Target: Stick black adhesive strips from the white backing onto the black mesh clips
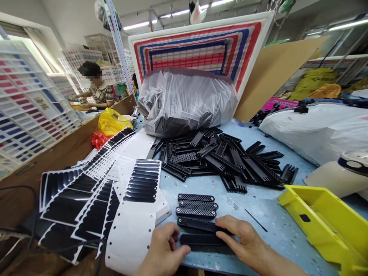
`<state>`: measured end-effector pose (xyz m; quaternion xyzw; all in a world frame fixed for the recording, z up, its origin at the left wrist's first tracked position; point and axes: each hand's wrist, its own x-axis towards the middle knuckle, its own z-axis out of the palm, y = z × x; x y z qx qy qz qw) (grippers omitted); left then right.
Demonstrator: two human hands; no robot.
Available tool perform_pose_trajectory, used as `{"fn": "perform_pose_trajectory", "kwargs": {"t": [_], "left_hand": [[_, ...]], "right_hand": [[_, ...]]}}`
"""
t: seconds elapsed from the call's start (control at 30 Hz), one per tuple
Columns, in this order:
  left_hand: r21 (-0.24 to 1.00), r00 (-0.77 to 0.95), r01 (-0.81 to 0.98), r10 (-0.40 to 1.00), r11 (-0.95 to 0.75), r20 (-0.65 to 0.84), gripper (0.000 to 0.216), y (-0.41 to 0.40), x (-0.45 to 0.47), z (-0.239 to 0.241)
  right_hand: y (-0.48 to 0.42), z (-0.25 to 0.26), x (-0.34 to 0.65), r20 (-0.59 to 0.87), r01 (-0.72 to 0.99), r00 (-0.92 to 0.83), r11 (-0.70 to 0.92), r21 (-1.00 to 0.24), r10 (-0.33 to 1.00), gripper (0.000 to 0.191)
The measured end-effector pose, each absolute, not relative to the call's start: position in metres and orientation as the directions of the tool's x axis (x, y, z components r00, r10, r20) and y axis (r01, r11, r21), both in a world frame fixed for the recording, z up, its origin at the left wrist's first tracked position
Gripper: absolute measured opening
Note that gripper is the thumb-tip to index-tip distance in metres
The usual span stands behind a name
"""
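Several slim black pieces with textured faces and small round end fittings lie in a stacked row (pixel 197 205) on the blue table. At the row's near end, my right hand (pixel 248 239) pinches the right end of a black handle-like piece (pixel 197 223), index finger above and thumb below. Just nearer me lies a smooth black strip-shaped piece (pixel 201 240), its right end partly behind my right thumb. My left hand (pixel 165 245) is beside that strip's left end, fingers curled and thumb apart; whether it touches the strip is unclear.
Behind the row lies a heap of black slotted pieces (pixel 212 157), backed by a grey plastic-wrapped bundle (pixel 189 99). Sheets of black stickers (pixel 142 180) spread on the left. At right stands a yellow bin (pixel 324 222); a thin black rod (pixel 255 220) lies nearby. Another person (pixel 99 92) sits far left.
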<state>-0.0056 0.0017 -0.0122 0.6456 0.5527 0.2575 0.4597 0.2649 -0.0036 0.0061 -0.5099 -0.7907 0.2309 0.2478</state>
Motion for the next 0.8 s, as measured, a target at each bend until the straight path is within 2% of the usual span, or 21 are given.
{"fn": "perform_pose_trajectory", "kwargs": {"t": [0.1,0.17,0.23,0.37,0.57,0.8], "left_hand": [[0.913,0.154,0.404,0.979,0.058,-0.131,0.013,0.009,-0.006,-0.010],[0.916,0.147,0.402,0.987,0.004,-0.069,0.025,0.014,-0.005,-0.010],[0.914,0.179,0.405,0.983,-0.028,-0.049,0.026,0.018,-0.003,-0.011],[0.918,0.197,0.395,0.979,-0.031,-0.052,0.020,0.019,0.002,-0.009],[0.960,0.186,0.280,0.980,0.011,-0.066,0.033,0.018,0.001,-0.012],[0.974,0.169,0.224,0.983,0.030,-0.069,0.028,0.019,0.001,-0.016]], "right_hand": [[-0.001,0.010,0.263,0.156,0.708,-0.362,0.380,-0.595,0.919,0.023],[0.002,0.013,0.260,0.143,0.726,-0.379,0.389,-0.567,0.914,0.022],[0.003,0.015,0.257,0.143,0.749,-0.393,0.406,-0.524,0.908,0.021],[0.004,0.015,0.252,0.155,0.789,-0.410,0.434,-0.435,0.899,0.021],[0.004,0.013,0.250,0.201,0.796,-0.435,0.479,-0.370,0.878,0.020],[0.005,0.010,0.250,0.217,0.811,-0.451,0.499,-0.304,0.866,0.022]]}}
